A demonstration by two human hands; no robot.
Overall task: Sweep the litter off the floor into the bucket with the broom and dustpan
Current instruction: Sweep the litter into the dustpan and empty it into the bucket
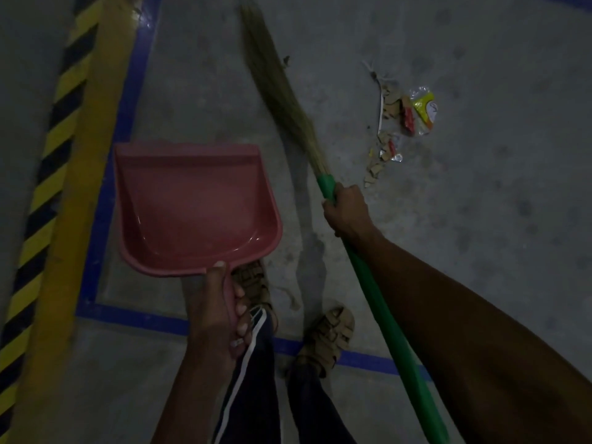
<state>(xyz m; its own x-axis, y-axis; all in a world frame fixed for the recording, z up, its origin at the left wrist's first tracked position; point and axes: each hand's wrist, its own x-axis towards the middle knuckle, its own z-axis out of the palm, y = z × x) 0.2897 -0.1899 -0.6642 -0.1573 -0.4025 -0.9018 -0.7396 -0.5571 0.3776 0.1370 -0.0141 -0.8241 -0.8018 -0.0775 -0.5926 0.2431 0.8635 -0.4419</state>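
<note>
Litter (pixel 400 123) on floor beyond right hand (pixel 347 209) gripping broom (pixel 368 283), left hand (pixel 214 315) gripping dustpan (pixel 192 206)

A pink dustpan (pixel 195 206) sits left of centre, empty, mouth toward the top. The green-handled broom (pixel 307 149) slants from lower right to top centre. Litter (pixel 400 123) lies upper right on the floor (pixel 496 203).

Head-worn view — steeply downward, near floor (pixel 480 251)
</note>
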